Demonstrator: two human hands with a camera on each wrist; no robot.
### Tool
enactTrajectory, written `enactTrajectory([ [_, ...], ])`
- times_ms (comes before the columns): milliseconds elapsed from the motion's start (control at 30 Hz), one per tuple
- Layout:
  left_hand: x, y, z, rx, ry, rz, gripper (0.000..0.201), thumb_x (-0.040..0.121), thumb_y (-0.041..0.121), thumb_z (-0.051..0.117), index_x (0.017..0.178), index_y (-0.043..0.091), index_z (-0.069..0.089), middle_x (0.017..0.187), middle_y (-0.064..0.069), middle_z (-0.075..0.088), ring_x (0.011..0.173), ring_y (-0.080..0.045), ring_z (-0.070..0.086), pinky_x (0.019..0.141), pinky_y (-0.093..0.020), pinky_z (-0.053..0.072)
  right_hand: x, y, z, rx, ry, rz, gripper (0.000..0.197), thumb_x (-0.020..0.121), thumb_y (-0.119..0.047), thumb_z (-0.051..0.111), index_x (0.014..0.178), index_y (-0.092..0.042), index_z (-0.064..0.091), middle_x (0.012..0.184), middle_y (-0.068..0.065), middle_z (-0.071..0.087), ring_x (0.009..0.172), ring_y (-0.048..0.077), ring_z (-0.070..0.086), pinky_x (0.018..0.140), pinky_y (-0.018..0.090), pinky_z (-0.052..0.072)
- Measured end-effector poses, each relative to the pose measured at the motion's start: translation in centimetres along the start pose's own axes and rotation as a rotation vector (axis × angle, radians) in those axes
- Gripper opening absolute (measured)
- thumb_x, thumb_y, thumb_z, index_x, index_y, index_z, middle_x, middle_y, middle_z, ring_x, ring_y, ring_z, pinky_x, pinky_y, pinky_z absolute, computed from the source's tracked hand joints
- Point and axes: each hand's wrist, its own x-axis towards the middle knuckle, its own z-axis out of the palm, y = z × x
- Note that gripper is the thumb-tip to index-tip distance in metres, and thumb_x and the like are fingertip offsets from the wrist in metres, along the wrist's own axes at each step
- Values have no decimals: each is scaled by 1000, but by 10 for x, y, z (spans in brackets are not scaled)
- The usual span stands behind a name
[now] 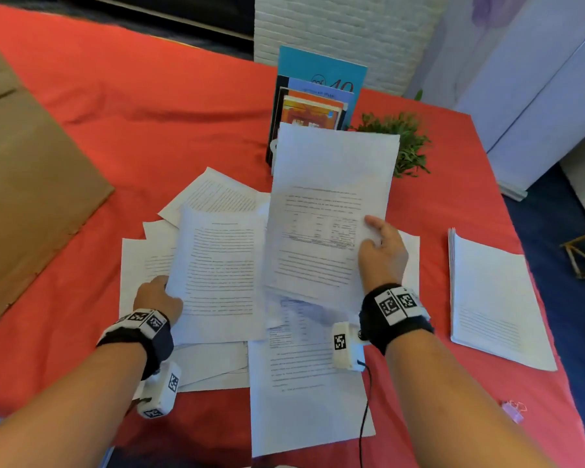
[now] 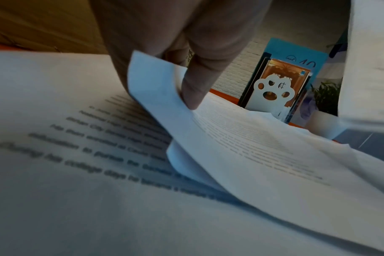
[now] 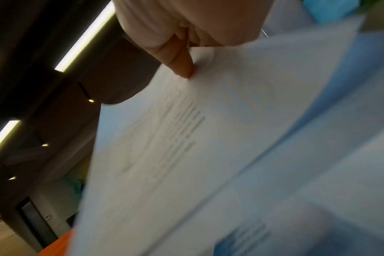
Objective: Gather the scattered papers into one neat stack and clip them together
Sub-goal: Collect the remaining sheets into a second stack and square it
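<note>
Papers (image 1: 213,359) lie scattered at centre frame on the red cloth (image 1: 149,130). The right hand (image 1: 382,251) pinches a lifted sheaf (image 1: 324,211) at its right edge; the left hand (image 1: 157,297) pinches a sheet (image 1: 220,275) at its lower left. A clip (image 1: 515,411) lies at lower right.

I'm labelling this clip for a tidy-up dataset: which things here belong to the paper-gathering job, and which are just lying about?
Part of the job:
- raised sheets, held by the right hand
- sheet pinched by the left hand
- loose papers on the table
- stack at right
- binder clip

Lying about:
- books in a stand
- plant
- cardboard
</note>
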Motion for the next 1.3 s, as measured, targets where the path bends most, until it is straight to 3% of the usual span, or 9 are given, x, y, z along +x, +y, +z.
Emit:
enactTrajectory([
  [67, -3, 0, 0, -19, -27, 1, 41, 80, -1, 56, 121, 2, 55, 120, -24, 61, 108, -39, 56, 84, -34, 42, -2, 6, 20, 48, -50, 219, 58, 80, 4, 43, 131, -23, 51, 123, 8, 62, 96, 18, 56, 94, 25, 46],
  [167, -8, 0, -2, -51, -50, -15, 50, 80, 3, 59, 129, 6, 49, 127, -18, 58, 116, -36, 54, 94, -35, 41, -2, 20, 45, 66, -105, 465, 73, 85, 3, 47, 149, -21, 20, 132, 14, 54, 120, 27, 53, 97, 29, 38],
  [300, -16, -8, -8, 9, -106, 5, 57, 85, 8, 56, 140, 9, 39, 145, -14, 44, 131, -33, 43, 107, -35, 33, -1, 46, 75, -126, -316, 633, 39, 88, -3, 48, 127, 0, 50, 128, 22, 57, 119, 36, 53, 90, 34, 42],
  [500, -27, -22, -9, 29, -195, -18, 56, 90, 2, 50, 143, 8, 35, 148, -16, 40, 134, -32, 40, 104, -34, 34, -9, 47, 101, -186, -332, 613, 32, 86, -2, 51, 117, 0, 58, 115, 21, 56, 92, 32, 57, 77, 29, 45],
  [733, -33, -45, -12, 20, -253, 2, 54, 88, 1, 51, 140, 11, 43, 143, -14, 47, 131, -31, 45, 103, -31, 35, -8, 50, 106, -80, -402, 635, 33, 86, -3, 53, 118, -5, 55, 118, 19, 62, 89, 24, 52, 78, 28, 43],
  [833, -31, -47, -15, -24, -145, -64, 44, 92, 9, 52, 134, 0, 46, 139, -21, 49, 126, -35, 48, 98, -33, 37, -10, 47, 99, -82, -338, 575, 34, 85, 1, 50, 117, -5, 54, 111, 17, 63, 100, 30, 59, 77, 26, 41],
  [1000, -20, -59, -28, -46, 112, -190, 45, 93, 26, 51, 127, -3, 53, 134, -28, 49, 119, -43, 50, 100, -41, 38, -13, 55, 68, -138, -217, 561, 64, 89, 2, 43, 147, -18, 24, 135, 19, 51, 120, 36, 52, 97, 35, 41],
  [1200, -25, -55, -25, 51, 66, -184, 40, 92, 22, 52, 120, -6, 57, 129, -27, 54, 115, -42, 53, 97, -40, 43, -18, 81, 42, -488, -419, 508, 35, 89, -11, 45, 120, 1, 55, 126, 24, 51, 111, 40, 54, 98, 44, 46],
  [1300, -34, -50, -17, 31, 20, -134, 37, 92, 17, 54, 117, -9, 57, 123, -28, 59, 112, -40, 56, 95, -38, 43, -34, 81, 36, -422, -500, 443, 26, 88, -10, 47, 108, 1, 59, 117, 23, 60, 99, 34, 58, 85, 34, 47],
])
